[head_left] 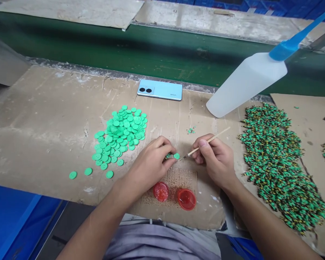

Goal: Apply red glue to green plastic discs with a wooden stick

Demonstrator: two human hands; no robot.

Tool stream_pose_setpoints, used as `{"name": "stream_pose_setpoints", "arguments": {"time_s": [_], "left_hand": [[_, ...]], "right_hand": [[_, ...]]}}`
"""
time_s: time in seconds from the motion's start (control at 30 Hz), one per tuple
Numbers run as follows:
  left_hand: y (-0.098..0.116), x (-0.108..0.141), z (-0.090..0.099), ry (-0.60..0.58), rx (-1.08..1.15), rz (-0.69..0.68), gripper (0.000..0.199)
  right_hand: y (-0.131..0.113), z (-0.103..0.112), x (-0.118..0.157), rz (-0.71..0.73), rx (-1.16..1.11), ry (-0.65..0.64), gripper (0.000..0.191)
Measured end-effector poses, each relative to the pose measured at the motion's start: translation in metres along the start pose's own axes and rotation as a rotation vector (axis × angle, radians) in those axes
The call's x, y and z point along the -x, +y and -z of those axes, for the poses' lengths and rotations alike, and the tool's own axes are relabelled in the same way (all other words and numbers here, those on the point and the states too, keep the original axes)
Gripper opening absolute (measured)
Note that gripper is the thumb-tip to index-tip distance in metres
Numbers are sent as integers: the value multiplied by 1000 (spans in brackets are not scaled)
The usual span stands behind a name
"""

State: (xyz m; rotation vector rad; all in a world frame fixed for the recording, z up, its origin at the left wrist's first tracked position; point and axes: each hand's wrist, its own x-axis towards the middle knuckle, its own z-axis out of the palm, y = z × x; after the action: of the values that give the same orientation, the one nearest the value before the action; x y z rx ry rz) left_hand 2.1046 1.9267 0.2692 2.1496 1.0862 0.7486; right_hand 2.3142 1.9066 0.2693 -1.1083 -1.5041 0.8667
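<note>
My left hand pinches a small green piece between thumb and fingers, with more green showing between the fingertips. Close to its right, my right hand grips a thin brush, its dark tip pointing at the held piece. Whether the tip touches the piece is too small to tell. Just below the hands, two red cups sit on a rough brown patch of the cardboard. Left of my left hand lies a pile of green discs. A few tiny green parts lie above the brush.
A light blue phone lies at the back of the cardboard. A white bottle with a blue nozzle leans at the back right. Right of my right hand spreads a large heap of small green, yellow and dark parts.
</note>
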Motion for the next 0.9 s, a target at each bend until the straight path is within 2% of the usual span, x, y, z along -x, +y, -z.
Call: {"name": "stream_pose_setpoints", "arguments": {"time_s": [0.23,0.37,0.53,0.73,0.9], "left_hand": [[0,0,0,-1,-26,-26,11],[0,0,0,3,-44,-38,11],[-1,0,0,-1,-57,-49,11],[-1,1,0,-1,-60,-58,10],[-1,1,-1,-22,-79,-72,5]], "right_hand": [[-6,28,8,122,206,-213,27],[-7,30,5,206,259,-294,26],[-6,28,4,246,295,-317,24],[-6,30,6,232,231,-269,24],[3,23,8,124,67,-15,24]]}}
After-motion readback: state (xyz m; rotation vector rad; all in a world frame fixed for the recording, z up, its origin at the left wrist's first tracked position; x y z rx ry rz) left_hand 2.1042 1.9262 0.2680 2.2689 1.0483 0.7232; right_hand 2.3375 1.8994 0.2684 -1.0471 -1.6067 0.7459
